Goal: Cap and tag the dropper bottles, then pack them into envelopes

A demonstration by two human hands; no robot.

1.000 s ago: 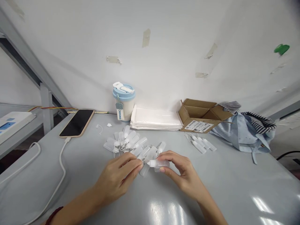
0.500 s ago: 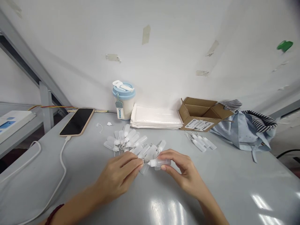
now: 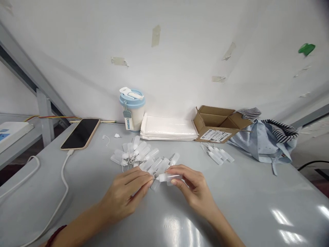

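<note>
My right hand (image 3: pixel 194 187) holds a small translucent dropper bottle (image 3: pixel 166 177) between thumb and fingers. The bottle lies sideways, its narrow white tip pointing left. At that tip, the thumb and fingers of my left hand (image 3: pixel 127 192) are pinched together; whatever they grip is hidden or too small to make out. Just behind both hands is a loose pile of similar bottles (image 3: pixel 140 152), with thin white strings or cap straps among them. Several more bottles (image 3: pixel 218 155) lie in a separate group to the right.
A phone (image 3: pixel 81 133) with a white cable (image 3: pixel 65 178) lies at the left. Along the wall stand a blue-lidded cup (image 3: pixel 135 115), a stack of white padded envelopes (image 3: pixel 168 128), an open cardboard box (image 3: pixel 216 128) and a light blue cloth bag (image 3: pixel 259 144). A small white cap (image 3: pixel 117 136) lies near the cup.
The camera view has shifted slightly, so everything sits a little further left. Both hands keep nearly the same hold, with the bottle's tip still at the left fingertips.
</note>
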